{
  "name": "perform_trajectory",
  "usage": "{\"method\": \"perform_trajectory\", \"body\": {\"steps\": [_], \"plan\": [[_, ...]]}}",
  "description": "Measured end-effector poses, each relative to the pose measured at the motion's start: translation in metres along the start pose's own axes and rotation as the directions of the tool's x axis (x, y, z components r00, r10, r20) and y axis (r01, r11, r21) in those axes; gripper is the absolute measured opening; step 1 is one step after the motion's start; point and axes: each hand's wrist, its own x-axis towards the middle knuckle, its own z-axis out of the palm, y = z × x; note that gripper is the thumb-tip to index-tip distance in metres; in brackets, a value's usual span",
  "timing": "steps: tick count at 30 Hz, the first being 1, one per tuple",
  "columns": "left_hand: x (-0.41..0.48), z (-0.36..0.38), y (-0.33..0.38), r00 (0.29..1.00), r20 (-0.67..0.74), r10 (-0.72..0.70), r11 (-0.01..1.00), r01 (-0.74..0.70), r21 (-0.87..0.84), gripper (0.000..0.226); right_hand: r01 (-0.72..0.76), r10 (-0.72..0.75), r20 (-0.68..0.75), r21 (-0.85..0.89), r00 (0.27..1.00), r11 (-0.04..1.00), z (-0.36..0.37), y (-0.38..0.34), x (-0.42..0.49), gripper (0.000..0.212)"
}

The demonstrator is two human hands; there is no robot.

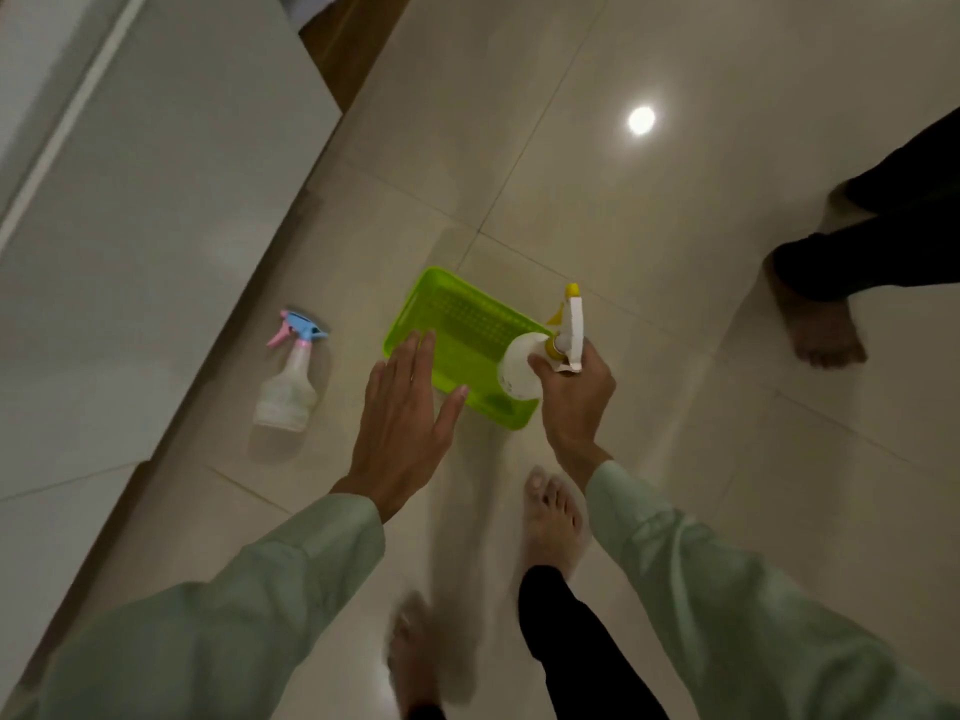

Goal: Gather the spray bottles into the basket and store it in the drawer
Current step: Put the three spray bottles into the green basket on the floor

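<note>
**First bottle over the basket, second one waiting on the floor**

While the right hand [571, 387] grips the neck of a white spray bottle with a yellow trigger [524, 366], that bottle hangs over the near right corner of the green basket [467, 324], not yet set down inside it. The basket sits on the tiled floor [675, 200] and looks otherwise bare (its mesh bottom shows through). The left hand [405, 413] is spread flat and holds nothing, hovering above the basket's near left edge; whether it touches the rim I cannot tell.

Left of the basket, a little apart from it, the clear bottle with a pink and blue head [291, 376] lies on its side beside the white cabinet front [130, 226]. Which panel is the drawer is not clear from here.

Risks, as I judge them: the held bottle is above the rim rather than the middle, so letting go now could tip it over the edge or upend the light basket. The view is motion-blurred, which suggests the person is walking, and a bare foot [550, 517] just near of the basket could kick it. Another person's foot [821, 324] stands well to the right.
</note>
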Motion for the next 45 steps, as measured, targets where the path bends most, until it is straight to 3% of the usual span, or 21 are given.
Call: {"method": "perform_trajectory", "body": {"steps": [11, 20, 26, 30, 37, 41, 45], "plan": [[0.091, 0.033, -0.037, 0.996, 0.065, 0.061, 0.996, -0.065, 0.06, 0.071, 0.127, -0.145, -0.029, -0.331, 0.989, 0.935, 0.054, 0.059, 0.016, 0.031], [0.103, 0.033, -0.062, 0.992, 0.095, 0.085, 0.995, -0.089, 0.043, 0.07, 0.104, -0.125, -0.058, -0.277, 0.991, 0.955, 0.073, 0.071, 0.006, 0.04], [0.093, 0.023, -0.07, 0.994, 0.083, 0.073, 0.997, -0.076, 0.034, 0.069, 0.007, -0.018, -0.038, -0.281, 0.999, 0.96, 0.064, 0.07, 0.004, 0.081], [0.075, 0.007, -0.078, 0.997, 0.065, 0.042, 0.999, -0.043, 0.013, 0.068, -0.095, 0.079, -0.061, -0.311, 0.995, 0.946, 0.051, 0.063, -0.018, 0.081], [0.033, -0.031, -0.117, 0.998, 0.002, -0.055, 0.998, 0.055, 0.005, 0.067, -0.083, 0.141, 0.141, -0.354, 0.98, 0.931, 0.076, 0.044, -0.1, 0.048], [0.014, -0.045, -0.156, 0.993, -0.044, -0.107, 0.994, 0.107, 0.008, 0.067, 0.001, 0.087, 0.306, -0.277, 0.948, 0.961, 0.125, 0.027, -0.126, 0.046], [0.004, -0.047, -0.201, 0.991, -0.071, -0.113, 0.993, 0.112, -0.025, 0.065, -0.023, 0.142, 0.452, -0.258, 0.88, 0.966, 0.19, 0.022, -0.133, 0.061]]}}
